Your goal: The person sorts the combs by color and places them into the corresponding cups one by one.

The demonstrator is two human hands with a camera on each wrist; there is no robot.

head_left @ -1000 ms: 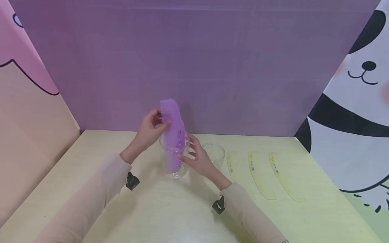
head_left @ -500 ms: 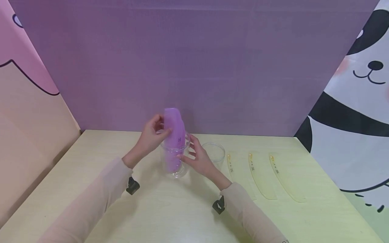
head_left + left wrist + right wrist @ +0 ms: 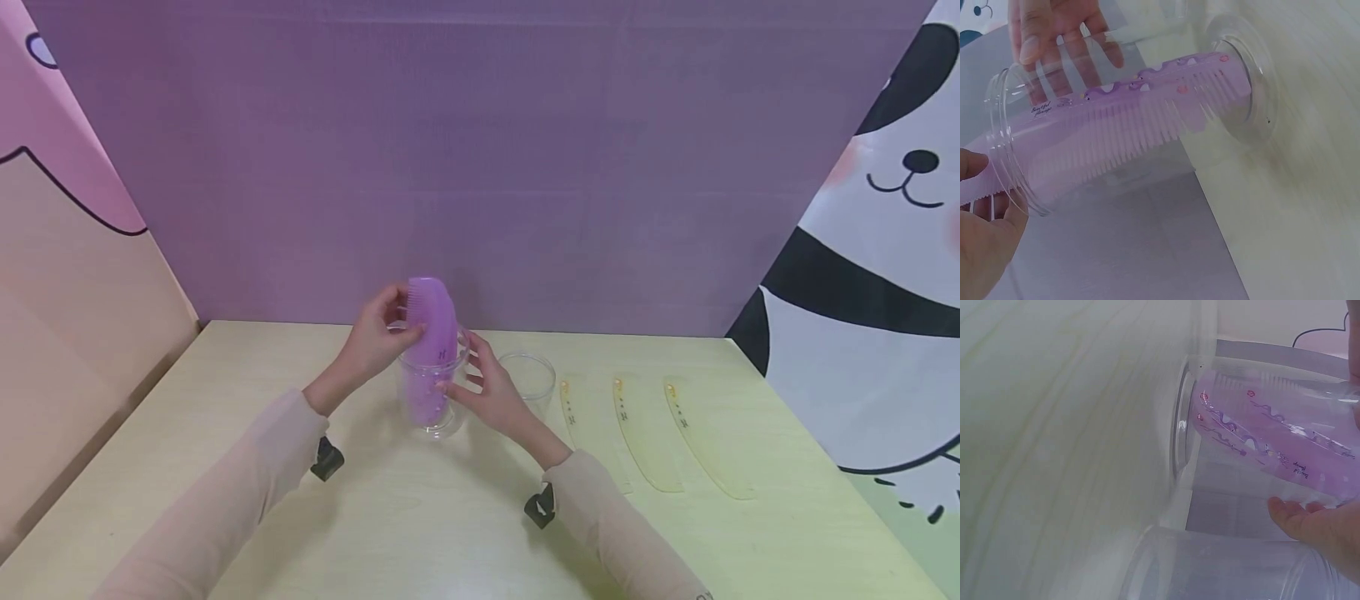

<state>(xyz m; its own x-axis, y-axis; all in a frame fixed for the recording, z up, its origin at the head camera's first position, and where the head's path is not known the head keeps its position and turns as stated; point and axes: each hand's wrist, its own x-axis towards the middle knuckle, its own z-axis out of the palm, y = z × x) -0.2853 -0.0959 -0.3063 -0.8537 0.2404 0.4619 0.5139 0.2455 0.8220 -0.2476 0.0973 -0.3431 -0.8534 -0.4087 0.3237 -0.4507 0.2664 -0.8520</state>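
Purple combs [image 3: 433,321] stand in a clear plastic cup [image 3: 437,429], with their upper ends above its rim. Between thumb and fingers my left hand [image 3: 371,333] pinches the upper part of a comb, right at the rim. From the other side my right hand [image 3: 491,392] holds the cup, thumb in front and fingers behind. The left wrist view shows one comb's teeth [image 3: 1116,137] and printed spine through the cup wall. In the right wrist view, printed flowers and lettering on more than one comb [image 3: 1241,431] reach down near the cup's base.
A second clear cup [image 3: 531,375] stands just right of my right hand. Three yellow translucent combs [image 3: 637,442] lie spread out on the table [image 3: 420,533] at the right. A purple panel [image 3: 480,167] rises behind the table.
The comb in my left hand has moved down into the cup, its top now lower. My left hand has dropped slightly with it. My right hand and the cup have stayed put.
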